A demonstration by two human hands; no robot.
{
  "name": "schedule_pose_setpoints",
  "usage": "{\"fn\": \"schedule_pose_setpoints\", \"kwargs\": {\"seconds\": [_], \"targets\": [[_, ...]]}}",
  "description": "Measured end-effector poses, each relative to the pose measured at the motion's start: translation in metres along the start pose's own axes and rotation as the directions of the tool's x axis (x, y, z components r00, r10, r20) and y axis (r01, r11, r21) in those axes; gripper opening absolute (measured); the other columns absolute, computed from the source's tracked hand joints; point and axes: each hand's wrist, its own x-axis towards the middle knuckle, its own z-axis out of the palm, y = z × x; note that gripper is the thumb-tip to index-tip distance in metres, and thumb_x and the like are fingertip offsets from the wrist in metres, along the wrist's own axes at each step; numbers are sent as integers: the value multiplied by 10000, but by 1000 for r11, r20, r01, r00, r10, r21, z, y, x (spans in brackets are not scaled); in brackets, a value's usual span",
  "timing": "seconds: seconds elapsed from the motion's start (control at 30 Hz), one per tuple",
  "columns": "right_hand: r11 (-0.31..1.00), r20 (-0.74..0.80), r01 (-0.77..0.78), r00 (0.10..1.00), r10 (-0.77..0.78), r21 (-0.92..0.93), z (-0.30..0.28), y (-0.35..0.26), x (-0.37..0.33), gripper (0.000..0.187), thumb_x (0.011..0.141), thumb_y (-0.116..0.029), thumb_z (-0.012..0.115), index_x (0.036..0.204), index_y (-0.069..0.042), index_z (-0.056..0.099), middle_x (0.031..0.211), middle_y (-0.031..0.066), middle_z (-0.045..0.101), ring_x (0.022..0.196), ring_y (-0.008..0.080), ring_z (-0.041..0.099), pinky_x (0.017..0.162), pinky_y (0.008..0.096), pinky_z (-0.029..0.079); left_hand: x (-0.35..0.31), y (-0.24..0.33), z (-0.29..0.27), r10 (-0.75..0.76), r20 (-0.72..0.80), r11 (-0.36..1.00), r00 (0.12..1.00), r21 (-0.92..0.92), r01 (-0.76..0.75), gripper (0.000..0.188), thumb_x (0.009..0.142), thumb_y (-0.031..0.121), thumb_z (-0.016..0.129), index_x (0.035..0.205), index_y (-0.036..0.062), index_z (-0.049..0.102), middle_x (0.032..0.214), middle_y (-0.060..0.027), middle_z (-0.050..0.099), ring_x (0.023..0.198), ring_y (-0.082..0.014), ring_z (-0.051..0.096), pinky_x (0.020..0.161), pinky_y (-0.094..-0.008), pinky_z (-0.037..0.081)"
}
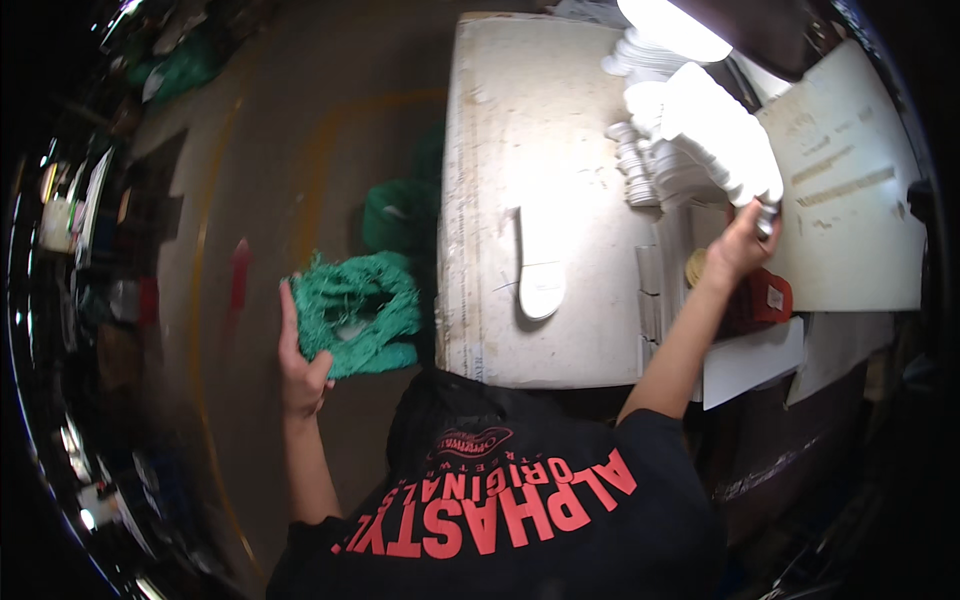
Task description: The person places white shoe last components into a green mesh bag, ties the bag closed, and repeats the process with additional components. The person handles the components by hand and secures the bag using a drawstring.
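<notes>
One floor (300, 130) fills the left half of the view, grey concrete with a curved yellow line painted on it. One white table (520, 120) stands to the right of it, scuffed and stained. One pale board (850, 200) leans at the table's right side, partly over a sheet of white paper (750, 360). One black shirt (500, 500) with red lettering is seen at the lower edge.

Two green mesh bags are seen on the floor: one bag (365, 310) lies open just beside the table's left edge, and a second bag (400, 215) lies behind it, darker and partly in shadow.

Stacks of white insoles (700, 140) are piled at the table's far right corner; their number cannot be counted. One single insole (538, 262) lies alone near the middle of the table, toe toward the wearer. One red object (765, 300) sits below the board's edge; its kind cannot be told.

The left hand (300, 365) is held open and flat, fingers straight, nothing gripped, its fingertips at the near edge of the open bag. The right hand (742, 240) is closed around a small stack of insoles at the foot of the piles.
</notes>
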Motion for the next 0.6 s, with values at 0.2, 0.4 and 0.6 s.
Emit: {"fn": "schedule_pose_setpoints", "kwargs": {"seconds": [0.2,0.4,0.6], "targets": [[991,240,-115,966,96,68,-64,-35,-32,510,972,-217,693,1404,19,558,1274,165,651,1138,262,653,906,396,596,6,-5,-23,55,16,994,998,91,-56,1035,708,-135,425,1667,13,63,1697,-171,258,936,-98,635,508,-193,460],[502,379,-863,446,811,-59,-76,-1,-138,540,997,-272,652,1436,13,520,1301,176,636,1152,273,651,918,422,593,12,-9,-38,246,118,949,962,172,-264,1035,700,-113,448,1652,-50,48,1719,-186,210,1471,-226,382,1181,-343,330],[46,614,-889,-277,739,-456,-17,34,-323,546,1049,-410,530,1471,-65,489,1376,170,595,1214,309,635,952,497,592,-31,17,-61,323,176,915,930,194,-354,1050,676,-50,461,1639,-84,43,1714,-237,185,1590,-300,201,1268,-394,157]]}}
